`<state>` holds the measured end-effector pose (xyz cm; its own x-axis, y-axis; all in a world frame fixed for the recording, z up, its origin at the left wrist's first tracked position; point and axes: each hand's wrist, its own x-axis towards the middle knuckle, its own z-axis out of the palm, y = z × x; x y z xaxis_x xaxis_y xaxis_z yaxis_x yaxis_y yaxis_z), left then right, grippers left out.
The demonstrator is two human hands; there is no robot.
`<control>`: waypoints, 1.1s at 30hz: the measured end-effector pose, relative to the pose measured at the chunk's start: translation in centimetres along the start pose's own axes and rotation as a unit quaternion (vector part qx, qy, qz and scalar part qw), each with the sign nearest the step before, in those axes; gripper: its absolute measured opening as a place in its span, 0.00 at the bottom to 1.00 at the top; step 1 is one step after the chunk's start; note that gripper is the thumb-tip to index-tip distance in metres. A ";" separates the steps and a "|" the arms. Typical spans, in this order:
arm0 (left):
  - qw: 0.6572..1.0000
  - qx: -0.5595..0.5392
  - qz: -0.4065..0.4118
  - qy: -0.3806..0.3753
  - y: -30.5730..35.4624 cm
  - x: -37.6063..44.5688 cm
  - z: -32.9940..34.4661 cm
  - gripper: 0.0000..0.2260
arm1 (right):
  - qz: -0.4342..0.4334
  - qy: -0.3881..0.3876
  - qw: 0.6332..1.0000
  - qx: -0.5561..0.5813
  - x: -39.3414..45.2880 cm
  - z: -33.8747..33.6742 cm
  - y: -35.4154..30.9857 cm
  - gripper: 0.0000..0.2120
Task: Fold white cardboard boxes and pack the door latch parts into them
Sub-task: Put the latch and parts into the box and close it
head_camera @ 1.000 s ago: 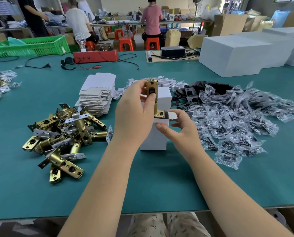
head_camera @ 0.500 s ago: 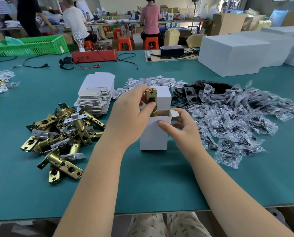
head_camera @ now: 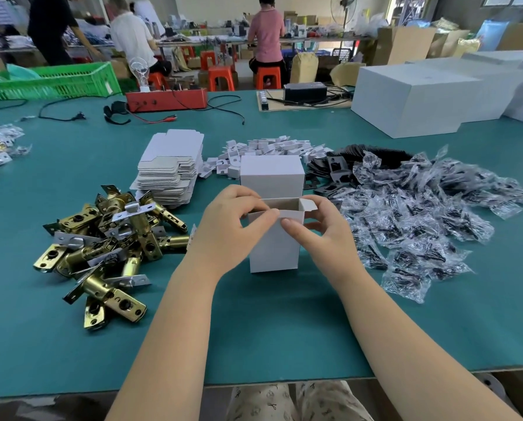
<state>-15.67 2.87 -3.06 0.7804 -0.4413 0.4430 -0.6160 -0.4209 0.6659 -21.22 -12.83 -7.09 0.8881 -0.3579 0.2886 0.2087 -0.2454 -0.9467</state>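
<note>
Brass latches [head_camera: 108, 247] lay heaped at left | left hand [head_camera: 229, 226] pinched the near rim of the open white box [head_camera: 273, 247], upright at the green table's [head_camera: 254, 329] center | right hand [head_camera: 317, 229] gripped its right side | bagged screws [head_camera: 421, 220] spread at right.

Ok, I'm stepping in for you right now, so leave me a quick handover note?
Left hand and right hand both pinch the near top edge of the upright white box, top still open. No latch shows in either hand. Spare latches lie left, flat box blanks behind them, bagged parts right. Left: close the flaps, then fold and fill the next box.
</note>
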 end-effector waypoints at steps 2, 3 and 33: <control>1.000 -0.005 0.003 0.005 -0.3 -0.1 0.1 0.04 | -0.002 -0.003 1.000 -0.001 0.0 0.0 0.0 0.19; 1.000 -0.006 0.009 0.009 -0.5 -0.1 0.1 0.04 | -0.004 -0.003 1.000 -0.002 0.0 0.0 0.1 0.19; 0.962 -0.236 -0.081 0.112 -0.6 -1.7 4.9 0.10 | 0.097 0.161 0.967 -0.171 12.5 -3.2 2.4 0.12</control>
<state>-17.16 -0.05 -7.16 0.8985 -0.1965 0.3925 -0.4074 -0.0401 0.9124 -10.91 -20.73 -5.32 0.7121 -0.6752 0.1927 -0.1445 -0.4095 -0.9008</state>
